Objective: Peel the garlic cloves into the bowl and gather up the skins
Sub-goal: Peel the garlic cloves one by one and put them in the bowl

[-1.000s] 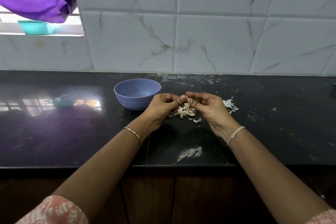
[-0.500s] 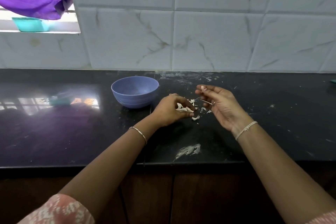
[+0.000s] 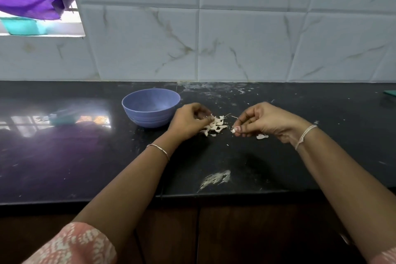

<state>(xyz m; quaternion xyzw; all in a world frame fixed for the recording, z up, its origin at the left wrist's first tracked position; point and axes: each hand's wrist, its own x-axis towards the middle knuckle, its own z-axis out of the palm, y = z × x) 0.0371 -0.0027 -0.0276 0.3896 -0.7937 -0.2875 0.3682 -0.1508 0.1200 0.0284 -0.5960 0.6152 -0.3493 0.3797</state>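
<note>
My left grip closes on the skin pile on the bench, bowl at its nine o'clock; my right grip pinches a white scrap, probably skin.

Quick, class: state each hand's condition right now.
Left hand: fingers curled into the skin pile; grip cannot be told.
Right hand: pinches a small white piece.

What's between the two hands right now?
Head view: a pile of garlic pieces beside the left hand, then near-bare counter up to the right hand pinching a white scrap.
</note>
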